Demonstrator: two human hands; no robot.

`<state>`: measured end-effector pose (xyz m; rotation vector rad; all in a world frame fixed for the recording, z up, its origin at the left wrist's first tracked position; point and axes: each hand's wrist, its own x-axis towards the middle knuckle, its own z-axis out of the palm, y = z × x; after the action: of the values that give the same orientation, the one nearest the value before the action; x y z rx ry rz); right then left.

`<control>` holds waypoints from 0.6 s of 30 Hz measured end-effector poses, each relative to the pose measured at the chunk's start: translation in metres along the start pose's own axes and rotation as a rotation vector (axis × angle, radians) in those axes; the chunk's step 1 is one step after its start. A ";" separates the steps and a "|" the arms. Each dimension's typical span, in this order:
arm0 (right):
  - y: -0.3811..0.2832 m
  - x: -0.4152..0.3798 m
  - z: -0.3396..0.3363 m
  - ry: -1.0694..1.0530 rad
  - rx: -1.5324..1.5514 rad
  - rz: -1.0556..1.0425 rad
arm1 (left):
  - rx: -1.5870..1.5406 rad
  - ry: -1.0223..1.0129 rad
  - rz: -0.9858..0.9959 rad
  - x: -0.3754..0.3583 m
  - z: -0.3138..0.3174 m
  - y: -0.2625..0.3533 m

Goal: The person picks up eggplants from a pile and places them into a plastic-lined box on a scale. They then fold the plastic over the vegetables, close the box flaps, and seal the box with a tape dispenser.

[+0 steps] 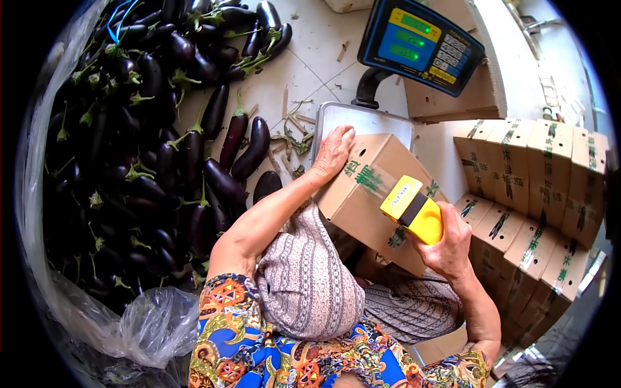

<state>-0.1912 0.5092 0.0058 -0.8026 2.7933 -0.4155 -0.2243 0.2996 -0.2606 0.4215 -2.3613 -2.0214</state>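
Observation:
A brown cardboard box (pixel 343 187) with green printing is tilted between my knees and the metal plate of the weighing scale (pixel 388 123). My left hand (pixel 336 150) lies over its far left edge, fingers together, gripping it. In my right hand (pixel 449 242) is a yellow hand-held tool (pixel 411 204) with a black band and a white label; my fingers wrap round its near end. The tool's far end overlaps the green-printed side of the box in this view. What kind of tool it is, I cannot tell.
Many eggplants (pixel 155 161) cover the floor at left, with clear plastic sheeting (pixel 149 323) along their edge. The scale's lit display (pixel 420 45) stands beyond the box. Stacked cardboard boxes (pixel 550 168) fill the right side. Plant scraps (pixel 294 139) litter the tiles.

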 end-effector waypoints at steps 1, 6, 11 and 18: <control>0.000 -0.001 0.001 0.004 0.006 0.002 | -0.063 -0.054 -0.002 -0.001 -0.007 0.028; 0.010 -0.003 0.004 0.083 0.034 -0.086 | 0.062 -0.065 0.290 -0.018 -0.012 0.128; 0.014 -0.005 0.002 0.078 0.042 -0.103 | 0.464 -0.095 0.422 -0.025 -0.005 0.137; 0.033 -0.021 -0.019 -0.026 -0.037 -0.145 | 0.712 -0.138 0.220 -0.022 -0.007 0.148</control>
<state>-0.1951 0.5517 0.0155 -1.0159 2.7355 -0.3749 -0.2311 0.3168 -0.1121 0.0038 -2.9966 -1.1047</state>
